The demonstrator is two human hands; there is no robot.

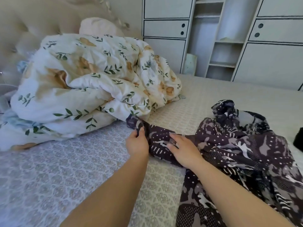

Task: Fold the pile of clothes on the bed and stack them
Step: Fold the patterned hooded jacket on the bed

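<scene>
Dark patterned garment [237, 145] on bed [65, 169] | left hand [136, 141] pinches its end | right hand [183, 151] presses flat, fingers straight

Bed [205, 95] fills the lower frame; cover is pale with a small repeating lattice print. Left side: bunched white duvet [85, 82] printed with green leaf sprigs and tan flowers, lying on the bed. Behind it, a peach pillow [100, 27] against a beige tufted headboard [32, 18]. Far wall: white wardrobe unit [165, 28] with dark-outlined door panels and round holes as pulls; open shelving [224, 53] between the door sections. Lighting soft, even, daylight-like; source not in view.
</scene>
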